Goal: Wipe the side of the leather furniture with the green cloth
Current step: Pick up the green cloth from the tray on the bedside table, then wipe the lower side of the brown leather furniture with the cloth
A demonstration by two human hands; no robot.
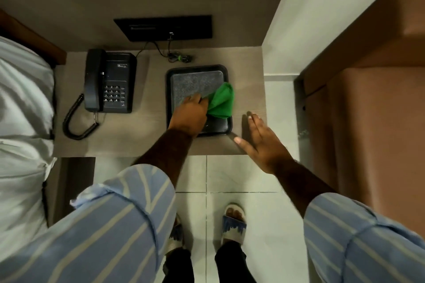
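The green cloth point(222, 101) lies bunched over the right side of a black tray point(169, 89) on the bedside table. My left hand point(190, 115) reaches over the tray, its fingers closed on the cloth's left edge. My right hand point(261, 139) hovers flat above the table's front right corner, fingers spread and holding nothing. The brown leather furniture point(372, 122) stands at the right, its side facing the table, apart from both hands.
A grey mat point(195, 84) lies inside the tray. A black telephone point(109, 81) with a coiled cord sits on the table's left part. A bed with white linen point(23, 110) borders the left. A dark wall panel point(164, 27) with cables hangs behind. White floor tiles point(241, 174) lie below.
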